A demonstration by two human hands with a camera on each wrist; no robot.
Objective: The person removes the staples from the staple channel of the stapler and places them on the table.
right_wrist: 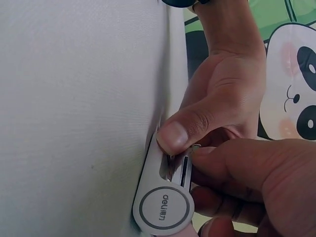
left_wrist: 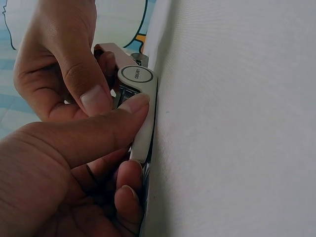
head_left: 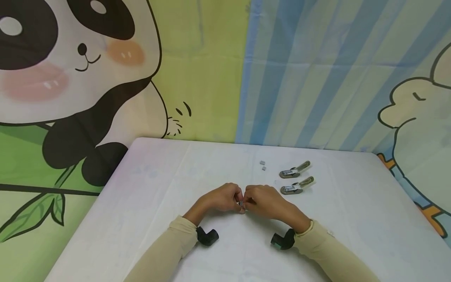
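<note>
My left hand holds a small stapler with a pale body and a round "deli" logo. Its thumb presses along the body, and its other fingers curl beneath. From the other side my right hand pinches at the metal staple channel, thumb against the channel's end. Whether a strip of staples is between those fingertips, I cannot tell. In the head view the fingers hide most of this stapler. To the right lie two more staplers, one farther back and one nearer, handles swung up.
Two small grey blocks, probably staple strips, lie beyond my hands: a larger one and a smaller one. A white cloth covers the table. Behind it hangs a printed curtain with a panda.
</note>
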